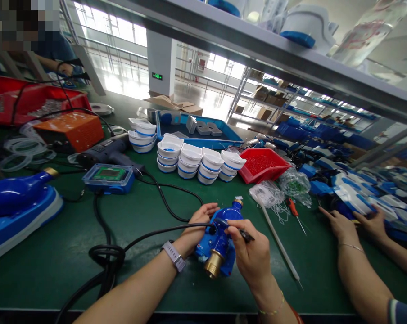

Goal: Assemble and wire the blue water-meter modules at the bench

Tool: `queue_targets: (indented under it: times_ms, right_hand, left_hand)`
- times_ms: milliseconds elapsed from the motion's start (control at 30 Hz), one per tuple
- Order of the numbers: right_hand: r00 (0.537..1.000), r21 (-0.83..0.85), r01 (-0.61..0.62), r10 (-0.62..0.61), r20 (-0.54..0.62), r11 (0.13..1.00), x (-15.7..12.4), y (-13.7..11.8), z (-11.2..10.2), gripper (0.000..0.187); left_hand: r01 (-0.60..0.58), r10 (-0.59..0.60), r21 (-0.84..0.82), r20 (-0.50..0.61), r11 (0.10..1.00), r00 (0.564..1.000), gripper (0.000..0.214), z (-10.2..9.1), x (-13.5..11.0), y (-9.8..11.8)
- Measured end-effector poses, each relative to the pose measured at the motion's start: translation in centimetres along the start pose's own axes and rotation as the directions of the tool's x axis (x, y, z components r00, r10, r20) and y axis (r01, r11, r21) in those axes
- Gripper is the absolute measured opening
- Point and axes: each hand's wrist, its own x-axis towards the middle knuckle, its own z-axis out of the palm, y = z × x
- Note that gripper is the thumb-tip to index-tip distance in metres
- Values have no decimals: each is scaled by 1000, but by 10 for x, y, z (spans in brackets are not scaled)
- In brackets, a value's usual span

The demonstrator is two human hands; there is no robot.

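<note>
A blue water meter (pixel 220 243) with brass threaded ends lies on the bench before me, one brass end toward me. My left hand (pixel 201 221) grips its left side, fingers along the blue body. In my right hand (pixel 252 249) is a slim dark tool (pixel 247 236), pinched between thumb and fingers over the top of the meter. What kind of tool it is I cannot make out. A black cable (pixel 163 231) runs across my left hand to the meter's top, near the tool's tip. Its end is partly hidden.
Stacked white-and-blue cups (pixel 191 155) stand behind the meter, near a red bin (pixel 262 164). A display box (pixel 109 177) and another blue meter (pixel 17 193) are at left. A white tube (pixel 279 240) and screwdriver (pixel 293 208) lie right, beside a co-worker's hands (pixel 341 226).
</note>
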Motion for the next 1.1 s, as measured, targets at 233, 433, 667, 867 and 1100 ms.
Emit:
queue_targets:
  times_ms: [233, 433, 667, 867, 1100]
  right_hand:
    - [999, 61, -50, 50, 6, 997, 1, 2, 0, 33]
    - [996, 168, -69, 78, -49, 983, -7, -5, -9, 25]
    - [987, 199, 28, -58, 149, 980, -11, -31, -13, 27]
    - [982, 144, 61, -86, 171, 988, -9, -33, -3, 30]
    - [973, 151, 24, -57, 222, 988, -14, -32, -5, 26]
  left_hand:
    - [21, -21, -15, 10, 1000, 1000, 43, 0, -1, 0]
    - [12, -12, -11, 6, 1000, 1000, 40, -2, 1, -4]
    - [0, -1, -18, -12, 1000, 1000, 29, -1, 4, -5]
    - [-20, 21, -28, 5, 999, 1000, 42, -3, 4, -2]
    - [-47, 47, -33, 14, 998, 999, 43, -4, 5, -4]
